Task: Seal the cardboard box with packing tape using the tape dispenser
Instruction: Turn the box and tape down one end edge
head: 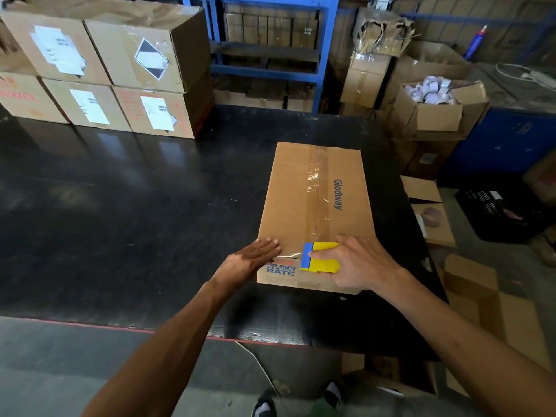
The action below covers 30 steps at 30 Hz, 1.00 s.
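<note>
A flat brown cardboard box [294,203] printed "Glodway" lies on the black table [135,206]. A strip of clear packing tape [316,188] runs along its centre seam from the far edge to the near one. My right hand [358,263] grips a yellow and blue tape dispenser [320,257] at the box's near edge, where the tape bends over the front face. My left hand [255,257] lies flat with fingers together on the box's near left corner, beside the dispenser.
Stacked labelled cartons [99,73] stand at the table's far left. Blue shelving [270,49] rises behind. An open carton of tape rolls [433,100] sits at the right, with flattened cardboard [433,212] and a black crate [499,212] on the floor.
</note>
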Each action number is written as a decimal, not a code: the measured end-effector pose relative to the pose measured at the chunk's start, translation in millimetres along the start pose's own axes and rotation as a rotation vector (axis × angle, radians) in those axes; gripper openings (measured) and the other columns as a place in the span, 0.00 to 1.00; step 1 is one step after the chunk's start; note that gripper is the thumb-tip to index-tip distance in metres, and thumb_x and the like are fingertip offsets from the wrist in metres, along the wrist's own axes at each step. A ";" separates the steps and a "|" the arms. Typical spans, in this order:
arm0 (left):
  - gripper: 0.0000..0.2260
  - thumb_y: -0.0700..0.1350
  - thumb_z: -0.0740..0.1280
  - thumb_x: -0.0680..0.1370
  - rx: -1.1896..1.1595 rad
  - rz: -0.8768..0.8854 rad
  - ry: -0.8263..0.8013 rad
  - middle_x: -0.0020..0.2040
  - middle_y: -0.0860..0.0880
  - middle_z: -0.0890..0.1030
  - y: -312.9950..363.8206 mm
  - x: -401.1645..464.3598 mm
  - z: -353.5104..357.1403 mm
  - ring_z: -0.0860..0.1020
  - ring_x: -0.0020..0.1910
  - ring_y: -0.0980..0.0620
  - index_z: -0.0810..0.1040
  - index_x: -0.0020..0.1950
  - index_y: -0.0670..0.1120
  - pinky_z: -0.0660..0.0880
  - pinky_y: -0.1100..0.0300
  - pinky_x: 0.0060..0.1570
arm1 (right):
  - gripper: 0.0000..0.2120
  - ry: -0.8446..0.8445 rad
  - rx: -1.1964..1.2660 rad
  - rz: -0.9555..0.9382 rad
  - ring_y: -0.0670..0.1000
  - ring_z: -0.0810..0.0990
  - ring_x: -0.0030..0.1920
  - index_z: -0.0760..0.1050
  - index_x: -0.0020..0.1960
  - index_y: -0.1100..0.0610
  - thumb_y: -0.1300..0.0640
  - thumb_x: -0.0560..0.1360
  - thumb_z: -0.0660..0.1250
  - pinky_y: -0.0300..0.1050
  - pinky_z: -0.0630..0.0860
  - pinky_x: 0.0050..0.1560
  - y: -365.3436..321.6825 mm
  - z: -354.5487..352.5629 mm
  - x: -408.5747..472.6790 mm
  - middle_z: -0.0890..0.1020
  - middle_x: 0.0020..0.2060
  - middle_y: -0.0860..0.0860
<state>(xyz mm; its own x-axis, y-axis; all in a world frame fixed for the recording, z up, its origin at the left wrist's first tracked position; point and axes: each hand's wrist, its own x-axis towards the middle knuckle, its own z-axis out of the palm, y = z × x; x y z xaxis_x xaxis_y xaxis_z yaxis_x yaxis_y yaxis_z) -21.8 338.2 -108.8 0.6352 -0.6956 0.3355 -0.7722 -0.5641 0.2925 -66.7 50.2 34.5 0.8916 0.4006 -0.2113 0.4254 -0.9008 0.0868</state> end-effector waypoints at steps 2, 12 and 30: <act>0.41 0.34 0.80 0.69 0.003 -0.003 0.003 0.75 0.49 0.70 -4.1 0.2 0.4 0.69 0.73 0.51 0.64 0.77 0.49 0.58 0.61 0.76 | 0.24 0.001 -0.001 -0.002 0.56 0.78 0.55 0.66 0.69 0.30 0.34 0.74 0.61 0.50 0.75 0.52 -1.0 -3.0 -1.7 0.77 0.54 0.51; 0.35 0.34 0.80 0.68 0.031 -0.005 0.001 0.71 0.45 0.76 -2.8 2.3 -2.5 0.75 0.69 0.46 0.74 0.72 0.45 0.71 0.47 0.67 | 0.26 -0.045 -0.058 -0.020 0.54 0.77 0.54 0.57 0.72 0.29 0.30 0.75 0.56 0.48 0.71 0.46 25.5 -9.2 -27.2 0.74 0.56 0.51; 0.31 0.59 0.42 0.85 0.333 0.208 -0.208 0.81 0.43 0.59 37.4 87.6 31.8 0.57 0.80 0.45 0.58 0.81 0.40 0.56 0.47 0.78 | 0.26 -0.089 -0.094 -0.003 0.53 0.76 0.53 0.61 0.71 0.30 0.33 0.75 0.59 0.49 0.67 0.45 37.6 -5.1 -24.0 0.74 0.55 0.50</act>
<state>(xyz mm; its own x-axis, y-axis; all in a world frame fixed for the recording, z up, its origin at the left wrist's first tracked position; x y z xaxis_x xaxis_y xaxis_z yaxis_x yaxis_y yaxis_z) 4.5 242.0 -96.9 0.4755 -0.8652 0.1594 -0.8675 -0.4912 -0.0783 -71.3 7.7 47.8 0.8747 0.3832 -0.2968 0.4445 -0.8783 0.1760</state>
